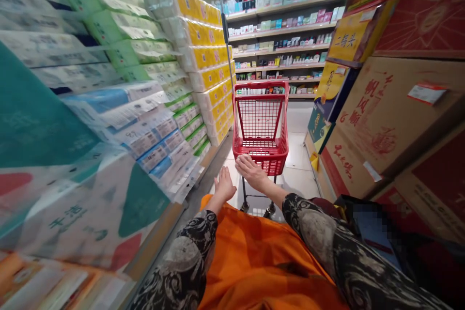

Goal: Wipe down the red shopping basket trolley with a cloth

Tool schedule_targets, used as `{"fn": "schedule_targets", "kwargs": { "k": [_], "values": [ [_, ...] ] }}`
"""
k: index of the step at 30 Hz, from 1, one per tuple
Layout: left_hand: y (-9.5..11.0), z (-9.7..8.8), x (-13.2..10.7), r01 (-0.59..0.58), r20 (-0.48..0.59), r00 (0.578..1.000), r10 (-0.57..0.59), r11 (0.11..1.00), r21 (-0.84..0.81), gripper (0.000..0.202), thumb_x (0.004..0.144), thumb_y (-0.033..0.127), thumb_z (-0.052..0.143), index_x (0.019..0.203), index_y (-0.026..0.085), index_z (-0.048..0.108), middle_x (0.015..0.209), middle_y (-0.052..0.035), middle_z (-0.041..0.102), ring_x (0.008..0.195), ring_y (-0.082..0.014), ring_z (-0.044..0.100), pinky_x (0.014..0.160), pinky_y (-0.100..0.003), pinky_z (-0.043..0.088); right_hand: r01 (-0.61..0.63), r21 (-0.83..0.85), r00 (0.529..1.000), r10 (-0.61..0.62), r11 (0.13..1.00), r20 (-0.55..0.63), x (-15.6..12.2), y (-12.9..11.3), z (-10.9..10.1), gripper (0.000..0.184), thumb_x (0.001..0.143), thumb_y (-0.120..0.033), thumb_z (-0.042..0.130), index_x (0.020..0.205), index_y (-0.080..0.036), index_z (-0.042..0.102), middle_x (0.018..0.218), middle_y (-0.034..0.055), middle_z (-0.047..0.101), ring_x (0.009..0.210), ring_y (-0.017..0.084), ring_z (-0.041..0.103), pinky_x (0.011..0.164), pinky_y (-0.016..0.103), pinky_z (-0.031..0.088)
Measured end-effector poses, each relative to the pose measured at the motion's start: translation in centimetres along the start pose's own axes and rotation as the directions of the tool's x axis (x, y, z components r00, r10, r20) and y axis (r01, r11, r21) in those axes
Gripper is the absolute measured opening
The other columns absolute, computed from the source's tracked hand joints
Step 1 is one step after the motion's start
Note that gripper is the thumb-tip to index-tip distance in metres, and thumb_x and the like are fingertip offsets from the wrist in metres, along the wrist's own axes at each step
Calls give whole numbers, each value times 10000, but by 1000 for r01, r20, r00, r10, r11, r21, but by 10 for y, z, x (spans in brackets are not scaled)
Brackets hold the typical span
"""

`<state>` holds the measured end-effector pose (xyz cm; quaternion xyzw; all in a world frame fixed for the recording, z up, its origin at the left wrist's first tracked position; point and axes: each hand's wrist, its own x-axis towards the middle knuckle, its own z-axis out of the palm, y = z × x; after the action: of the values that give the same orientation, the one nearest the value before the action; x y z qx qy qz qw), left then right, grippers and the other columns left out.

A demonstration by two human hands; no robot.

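Note:
A red shopping cart [260,126] stands in the aisle straight ahead of me, its basket holding nothing that I can see. My right hand [250,170] rests on the cart's near rim with the fingers curled over the edge. My left hand [224,185] hangs lower and to the left of the cart, back of the hand up, fingers pointing forward and slightly apart, touching nothing. Both forearms wear dark patterned sleeves over an orange garment.
Stacked packs of tissue and toilet paper [119,106] fill the shelves on the left. Big cardboard boxes [385,116] with red print are piled on the right. A shelf wall of small products [283,43] closes the aisle's far end. The light tiled floor [301,155] runs between.

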<state>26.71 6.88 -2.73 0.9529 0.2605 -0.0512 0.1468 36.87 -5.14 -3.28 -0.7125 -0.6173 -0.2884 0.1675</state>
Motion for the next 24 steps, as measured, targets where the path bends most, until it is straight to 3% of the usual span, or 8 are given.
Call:
{"fn": "schedule_targets", "kwargs": {
  "k": [4, 8, 12, 17, 21, 24],
  "values": [
    [-9, 4, -10, -37, 1, 999, 37, 999, 15, 855, 704, 170, 517, 1429, 85, 73, 1525, -186, 43, 1409, -259, 47, 1104, -529, 130, -57, 64, 986, 46, 996, 163, -30, 0, 24, 377, 840, -28, 441, 1184, -121, 562, 1294, 154, 536, 1289, 227, 401, 1084, 449, 337],
    [-6, 9, -10, -84, -7, 996, 84, 996, -18, 863, 683, 148, 512, 1428, 83, 81, 1520, -199, 67, 1407, -270, 58, 1099, -541, 130, -107, 76, 956, 82, 991, 280, -58, -6, 28, 371, 828, -25, 455, 1158, -139, 582, 1249, 154, 573, 1266, 216, 434, 1052, 437, 377],
    [-1, 6, -7, -108, -44, 993, 106, 993, -50, 864, 693, 158, 531, 1428, 91, 82, 1518, -199, 98, 1407, -270, 63, 1105, -531, 118, -65, 143, 988, 43, 988, 149, -36, -11, 5, 431, 861, -49, 394, 1260, -157, 515, 1336, 125, 505, 1330, 214, 335, 1081, 465, 328],
    [-2, -7, 1, -112, -114, 988, 102, 989, -92, 877, 711, 179, 552, 1433, 105, 59, 1518, -191, 124, 1407, -264, 78, 1113, -520, 101, -175, 118, 982, 183, 977, -55, -5, 10, -26, 444, 896, -63, 315, 1298, -149, 482, 1369, 118, 470, 1360, 214, 266, 1097, 476, 296],
    [-2, -15, 7, -143, -128, 984, 122, 975, -171, 832, 703, 135, 545, 1422, 104, 129, 1507, -188, 181, 1402, -264, 118, 1115, -531, 71, -173, 183, 982, 184, 968, -48, -9, 16, -26, 437, 881, -52, 332, 1266, -151, 514, 1336, 121, 505, 1337, 219, 319, 1083, 477, 321],
    [7, -16, 4, -137, -197, 978, 62, 907, -397, 763, 694, 104, 545, 1391, 155, 238, 1479, -146, 289, 1378, -247, 219, 1118, -501, 130, -224, 305, 965, 255, 926, -67, -5, 4, -25, 487, 842, -33, 351, 1287, -172, 490, 1345, 106, 497, 1318, 208, 356, 1078, 451, 345]
  ]
}}
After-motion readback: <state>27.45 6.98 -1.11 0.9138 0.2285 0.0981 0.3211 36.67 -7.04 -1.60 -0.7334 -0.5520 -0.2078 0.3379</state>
